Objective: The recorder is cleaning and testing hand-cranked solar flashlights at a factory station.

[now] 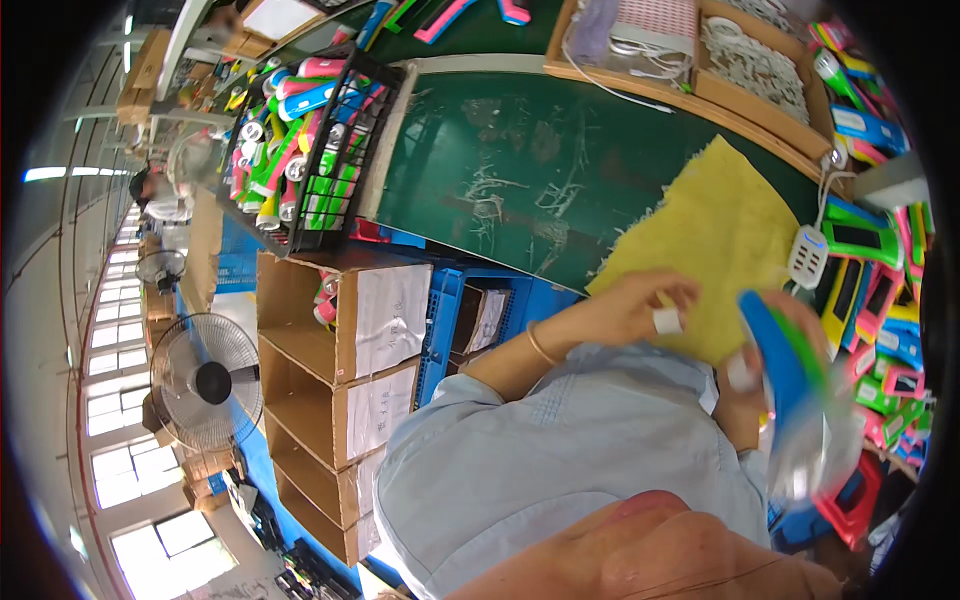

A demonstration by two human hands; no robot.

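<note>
My right hand [800, 325], smeared by motion, grips a blue and green flashlight-shaped device [775, 350]. Its lower end looks clear and silvery but is too blurred to make out. My left hand [640, 305] hovers over the near edge of a yellow cloth [700, 240], fingers bent and apart, with nothing visible in them. A white wrap [667, 320] covers one of its digits, and a similar white patch [740, 373] shows by my right hand. The cloth lies on the green tabletop [480, 160].
A black wire basket [330, 165] full of colourful flashlight-shaped devices stands left. Cardboard trays [745, 110] of white cables and parts line the far edge. A white power strip [808, 257] lies right, beside heaped devices [880, 300]. Cardboard shelves [345, 400] and a fan [212, 383] stand left.
</note>
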